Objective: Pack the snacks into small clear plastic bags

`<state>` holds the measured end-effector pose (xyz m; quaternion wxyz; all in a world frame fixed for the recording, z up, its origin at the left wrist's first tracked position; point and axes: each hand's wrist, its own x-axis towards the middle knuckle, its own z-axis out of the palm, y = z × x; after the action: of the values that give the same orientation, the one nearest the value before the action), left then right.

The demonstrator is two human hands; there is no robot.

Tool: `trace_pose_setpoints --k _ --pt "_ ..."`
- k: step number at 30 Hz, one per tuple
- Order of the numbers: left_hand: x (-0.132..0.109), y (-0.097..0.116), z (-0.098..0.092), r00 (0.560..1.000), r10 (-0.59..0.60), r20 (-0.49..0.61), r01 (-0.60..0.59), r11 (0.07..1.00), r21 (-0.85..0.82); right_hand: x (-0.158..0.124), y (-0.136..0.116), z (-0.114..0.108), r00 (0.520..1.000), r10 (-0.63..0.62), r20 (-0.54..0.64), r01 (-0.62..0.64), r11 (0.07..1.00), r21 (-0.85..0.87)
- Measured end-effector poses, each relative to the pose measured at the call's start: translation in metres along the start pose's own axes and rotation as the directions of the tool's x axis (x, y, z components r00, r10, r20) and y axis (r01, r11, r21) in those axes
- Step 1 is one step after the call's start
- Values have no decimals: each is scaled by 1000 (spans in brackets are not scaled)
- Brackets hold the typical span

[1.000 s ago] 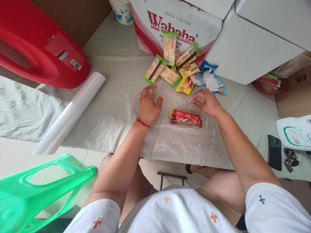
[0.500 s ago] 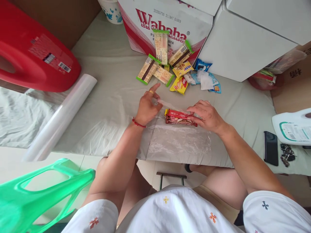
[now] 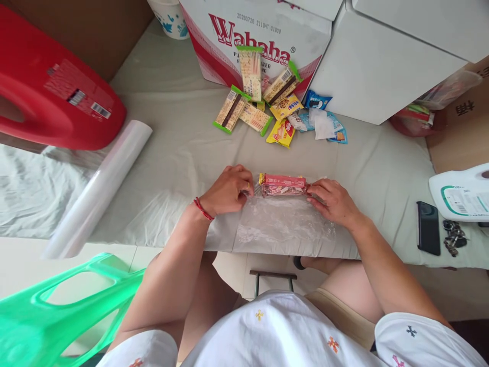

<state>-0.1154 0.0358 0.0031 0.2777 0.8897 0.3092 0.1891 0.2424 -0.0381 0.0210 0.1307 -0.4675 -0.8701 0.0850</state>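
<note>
A red snack bar with a yellow end (image 3: 283, 184) lies crosswise on a sheet of clear plastic film (image 3: 284, 221) near the bed's front edge. Film also covers the bar, making its red look paler. My left hand (image 3: 231, 189) is closed in a pinch on the film just past the bar's left end. At the right end, my right hand (image 3: 331, 200) pinches the film with thumb and fingers, its fingertips touching or nearly touching the wrapper. Behind the bar is a pile of wrapped snacks, with green-ended bars (image 3: 231, 109) and a yellow packet (image 3: 281, 133).
A plastic roll (image 3: 99, 188) lies at left beside a red jug (image 3: 57, 86). A Wahaha carton (image 3: 263, 30) stands behind the snacks. At right are a phone (image 3: 428, 228), keys (image 3: 454, 238) and a white bottle (image 3: 462, 196). A green stool (image 3: 69, 306) stands lower left.
My left hand has come down beside the bar's left end, its raised fingers now curled. The film flap has been laid over the bar. My right hand has shifted slightly right and down.
</note>
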Motion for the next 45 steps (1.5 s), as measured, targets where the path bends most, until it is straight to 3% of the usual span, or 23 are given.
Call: trace_pose_setpoints --k 3,7,9,13,16,19,23,27,29,32,35,37,39,43,45 --pt "2 9 2 997 -31 75 28 999 43 -18 5 -1 998 60 10 -60 997 56" --pt "10 22 13 992 -123 1 122 983 140 -45 -10 -8 975 178 -131 -160 978 135" --pt "14 26 21 992 -122 -38 127 972 198 -57 -28 -6 978 160 -132 -137 976 170" --pt "20 32 29 975 -82 -205 130 963 235 -70 -62 14 999 45 -12 -43 988 150" --pt "22 35 34 987 10 -163 22 980 196 -70 -72 25 995 59 -81 -46 988 147" --pt "24 36 40 995 68 -79 -56 988 141 -58 -74 13 993 39 -112 -10 969 246" --pt "27 36 40 996 64 -60 -57 993 98 -19 -73 -22 987 42 -155 11 946 323" --pt "31 38 32 999 46 -18 -45 998 45 37 -55 -37 964 174 -200 -122 961 247" --pt "33 38 30 999 44 -9 -44 998 35 63 -42 -33 953 271 -137 -234 942 238" --pt "35 36 27 999 47 -22 -47 999 -24 90 -24 -19 925 370 80 -379 896 231" --pt "32 31 23 996 -49 -80 24 959 -283 99 -14 -8 887 404 223 -446 874 193" --pt "27 31 17 979 -172 -110 96 865 -493 99 -12 -4 878 413 243 -460 869 184" --pt "19 33 12 968 -227 -105 123 799 -588 97 -12 -3 868 428 250 -478 858 189" --pt "0 48 13 989 -109 -100 58 907 -418 95 -13 -2 852 448 269 -504 841 195" --pt "-6 54 22 977 -125 -173 68 950 -305 95 -12 -1 858 439 267 -495 846 200"
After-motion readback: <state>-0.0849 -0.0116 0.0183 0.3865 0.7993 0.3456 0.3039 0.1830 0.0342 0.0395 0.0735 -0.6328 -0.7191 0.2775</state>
